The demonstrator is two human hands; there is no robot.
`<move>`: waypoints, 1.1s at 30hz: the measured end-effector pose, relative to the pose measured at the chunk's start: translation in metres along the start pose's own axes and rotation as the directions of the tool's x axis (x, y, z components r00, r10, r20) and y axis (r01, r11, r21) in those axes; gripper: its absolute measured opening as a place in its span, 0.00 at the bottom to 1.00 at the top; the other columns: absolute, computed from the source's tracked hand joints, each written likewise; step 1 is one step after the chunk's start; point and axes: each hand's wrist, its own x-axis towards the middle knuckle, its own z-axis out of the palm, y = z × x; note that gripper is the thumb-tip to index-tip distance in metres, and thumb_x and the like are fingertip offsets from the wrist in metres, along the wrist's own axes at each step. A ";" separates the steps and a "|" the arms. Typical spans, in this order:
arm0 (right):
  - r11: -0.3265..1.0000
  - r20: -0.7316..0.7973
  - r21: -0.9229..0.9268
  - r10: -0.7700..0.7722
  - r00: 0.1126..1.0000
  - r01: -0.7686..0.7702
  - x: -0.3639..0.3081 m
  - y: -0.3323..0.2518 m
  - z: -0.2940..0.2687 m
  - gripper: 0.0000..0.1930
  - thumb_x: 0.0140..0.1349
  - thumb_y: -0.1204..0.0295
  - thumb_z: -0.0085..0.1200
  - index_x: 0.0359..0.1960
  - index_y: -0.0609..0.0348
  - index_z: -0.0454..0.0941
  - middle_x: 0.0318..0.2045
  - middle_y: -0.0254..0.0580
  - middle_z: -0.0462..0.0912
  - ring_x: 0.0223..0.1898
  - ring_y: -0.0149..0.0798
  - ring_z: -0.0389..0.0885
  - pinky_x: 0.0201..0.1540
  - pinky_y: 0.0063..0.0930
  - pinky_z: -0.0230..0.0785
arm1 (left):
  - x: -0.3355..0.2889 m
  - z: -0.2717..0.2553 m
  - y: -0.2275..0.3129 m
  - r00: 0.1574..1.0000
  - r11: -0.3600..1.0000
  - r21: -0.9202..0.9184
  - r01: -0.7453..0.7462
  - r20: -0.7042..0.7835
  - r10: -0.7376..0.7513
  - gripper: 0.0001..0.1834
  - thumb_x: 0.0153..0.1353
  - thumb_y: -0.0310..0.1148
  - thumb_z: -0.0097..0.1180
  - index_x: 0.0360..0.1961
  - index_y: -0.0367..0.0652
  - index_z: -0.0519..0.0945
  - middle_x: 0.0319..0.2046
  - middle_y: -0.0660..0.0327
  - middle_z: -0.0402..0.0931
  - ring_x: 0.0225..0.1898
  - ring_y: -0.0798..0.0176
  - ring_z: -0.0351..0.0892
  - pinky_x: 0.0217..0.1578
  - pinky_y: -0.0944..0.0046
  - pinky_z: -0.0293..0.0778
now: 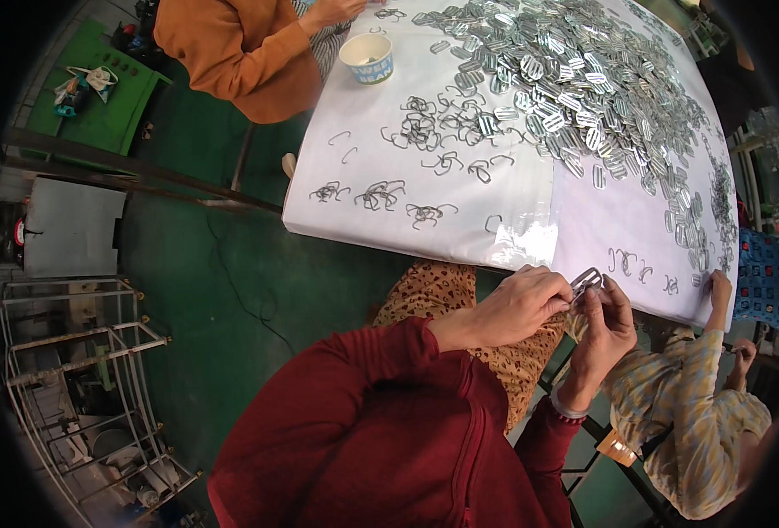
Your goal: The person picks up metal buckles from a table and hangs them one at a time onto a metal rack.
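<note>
Left hand (523, 306): fingers pinched around metal buckle (586, 280)
Right hand (609, 330): fingers pinching its other end
Wire hooks (420, 132): leftward, beyond the fingers
Buckle pile (574, 92): on tabletop (583, 220), beyond the fingers

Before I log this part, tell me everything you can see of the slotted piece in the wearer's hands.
The slotted piece is silvery and shiny, apparently metal, with rounded corners and long slots between parallel bars. It is tilted, its upper end toward the picture's right. The left hand pinches it from the lower left and the right hand holds it from the right, by the near edge of the white table. Part of it is hidden by the grip.
</note>
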 end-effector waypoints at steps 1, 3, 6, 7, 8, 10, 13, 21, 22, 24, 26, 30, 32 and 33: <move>1.000 -0.009 -0.030 0.002 1.000 -0.003 -0.002 -0.001 0.001 0.12 0.54 0.86 0.55 0.42 0.71 0.76 0.28 0.40 0.80 0.27 0.27 0.77 0.28 0.18 0.72 | 0.000 -0.001 -0.001 1.000 1.000 -0.001 0.000 -0.001 0.000 0.07 0.55 0.26 0.57 0.33 0.40 0.72 0.29 0.59 0.74 0.34 0.53 0.74 0.37 0.58 0.68; 0.997 -0.017 -0.081 0.000 1.000 -0.002 -0.005 -0.003 -0.001 0.12 0.54 0.87 0.55 0.41 0.71 0.76 0.30 0.41 0.81 0.29 0.28 0.78 0.32 0.18 0.73 | 0.002 -0.003 0.000 1.000 1.000 -0.002 -0.010 -0.003 0.010 0.07 0.54 0.26 0.57 0.32 0.40 0.72 0.29 0.59 0.74 0.33 0.54 0.74 0.37 0.58 0.68; 0.998 -0.002 -0.063 -0.023 1.000 0.022 -0.005 -0.009 0.003 0.12 0.54 0.87 0.55 0.41 0.71 0.76 0.30 0.41 0.81 0.30 0.28 0.78 0.34 0.18 0.72 | 0.005 -0.008 0.008 0.999 0.999 0.005 -0.038 -0.005 0.038 0.07 0.54 0.24 0.57 0.32 0.40 0.72 0.28 0.59 0.74 0.33 0.54 0.74 0.37 0.58 0.67; 0.998 -0.012 -0.064 -0.029 0.999 0.028 -0.005 -0.008 0.003 0.12 0.54 0.87 0.56 0.41 0.71 0.76 0.30 0.41 0.81 0.30 0.27 0.78 0.34 0.18 0.72 | 0.005 -0.009 0.013 0.999 0.999 0.012 -0.048 -0.006 0.048 0.07 0.53 0.24 0.57 0.32 0.40 0.72 0.28 0.60 0.74 0.33 0.54 0.74 0.37 0.58 0.67; 0.997 -0.022 -0.065 -0.036 0.999 0.034 -0.006 -0.007 0.002 0.12 0.54 0.87 0.56 0.41 0.71 0.76 0.30 0.41 0.81 0.30 0.27 0.78 0.34 0.18 0.71 | 0.004 -0.009 0.015 0.998 0.998 0.019 -0.057 -0.008 0.057 0.07 0.53 0.23 0.57 0.32 0.40 0.72 0.28 0.60 0.74 0.33 0.55 0.74 0.37 0.58 0.67; 0.997 -0.025 -0.058 -0.044 0.999 0.043 -0.007 -0.007 0.002 0.12 0.54 0.86 0.56 0.41 0.71 0.77 0.30 0.41 0.81 0.30 0.27 0.78 0.34 0.18 0.71 | 0.004 -0.008 0.014 0.998 0.998 0.022 -0.064 -0.014 0.064 0.08 0.52 0.23 0.58 0.32 0.40 0.72 0.28 0.60 0.74 0.33 0.55 0.74 0.37 0.58 0.67; 0.998 -0.019 -0.020 -0.054 0.998 0.053 -0.010 -0.010 0.001 0.11 0.53 0.86 0.56 0.40 0.70 0.76 0.30 0.41 0.82 0.29 0.27 0.77 0.34 0.18 0.71 | 0.002 -0.009 0.016 0.997 0.996 0.041 -0.074 -0.018 0.075 0.08 0.52 0.23 0.58 0.32 0.40 0.72 0.28 0.60 0.74 0.33 0.55 0.74 0.37 0.58 0.67; 0.968 -0.069 0.247 -0.026 0.997 0.043 -0.017 -0.008 -0.007 0.12 0.54 0.85 0.56 0.42 0.69 0.75 0.29 0.43 0.81 0.27 0.29 0.76 0.30 0.20 0.69 | -0.006 -0.010 0.013 0.987 0.985 0.071 -0.160 0.042 0.157 0.14 0.49 0.25 0.62 0.37 0.40 0.73 0.34 0.58 0.75 0.39 0.54 0.75 0.41 0.58 0.69; 0.964 -0.057 0.264 -0.026 0.998 0.040 -0.018 -0.007 -0.009 0.12 0.54 0.85 0.56 0.41 0.69 0.75 0.29 0.43 0.81 0.26 0.29 0.76 0.29 0.20 0.69 | -0.005 -0.014 0.014 0.985 0.983 0.057 -0.174 0.031 0.172 0.16 0.48 0.26 0.62 0.39 0.40 0.73 0.36 0.57 0.75 0.41 0.54 0.75 0.42 0.58 0.69; 0.967 -0.062 0.249 -0.034 0.997 0.049 -0.020 -0.011 -0.010 0.12 0.54 0.85 0.57 0.41 0.69 0.75 0.28 0.43 0.81 0.26 0.29 0.76 0.28 0.20 0.69 | 0.000 -0.028 0.011 0.994 0.990 0.106 -0.088 -0.051 0.094 0.20 0.47 0.27 0.64 0.43 0.40 0.73 0.40 0.55 0.74 0.45 0.54 0.74 0.46 0.59 0.69; 0.970 -0.060 0.234 -0.046 0.997 0.059 -0.021 -0.013 -0.010 0.11 0.54 0.85 0.57 0.40 0.68 0.75 0.28 0.42 0.81 0.26 0.29 0.77 0.27 0.20 0.69 | 0.006 -0.065 -0.016 0.984 0.955 0.271 0.116 -0.164 -0.073 0.22 0.48 0.27 0.64 0.45 0.40 0.74 0.44 0.54 0.73 0.45 0.54 0.74 0.46 0.60 0.70; 0.975 -0.052 0.212 -0.059 0.997 0.069 -0.024 -0.012 -0.017 0.11 0.53 0.85 0.57 0.40 0.68 0.76 0.28 0.41 0.81 0.25 0.29 0.77 0.27 0.19 0.70 | 0.023 -0.134 -0.082 0.960 0.636 0.721 0.274 -0.172 -0.219 0.07 0.52 0.33 0.59 0.32 0.44 0.83 0.27 0.57 0.75 0.32 0.53 0.76 0.34 0.58 0.72; 0.973 -0.047 0.217 -0.066 0.997 0.075 -0.023 -0.012 -0.016 0.12 0.53 0.85 0.57 0.40 0.68 0.76 0.28 0.41 0.81 0.26 0.29 0.78 0.27 0.19 0.70 | 0.031 -0.140 -0.095 0.976 0.654 0.730 0.201 -0.089 -0.201 0.06 0.52 0.33 0.59 0.30 0.44 0.83 0.27 0.58 0.75 0.33 0.53 0.76 0.34 0.58 0.72; 0.974 -0.046 0.216 -0.066 0.997 0.074 -0.024 -0.012 -0.014 0.12 0.53 0.85 0.57 0.40 0.68 0.76 0.28 0.41 0.81 0.26 0.29 0.78 0.27 0.19 0.70 | 0.033 -0.136 -0.101 0.990 0.669 0.735 0.110 -0.021 -0.140 0.06 0.53 0.32 0.58 0.32 0.45 0.83 0.28 0.60 0.74 0.34 0.56 0.75 0.34 0.58 0.71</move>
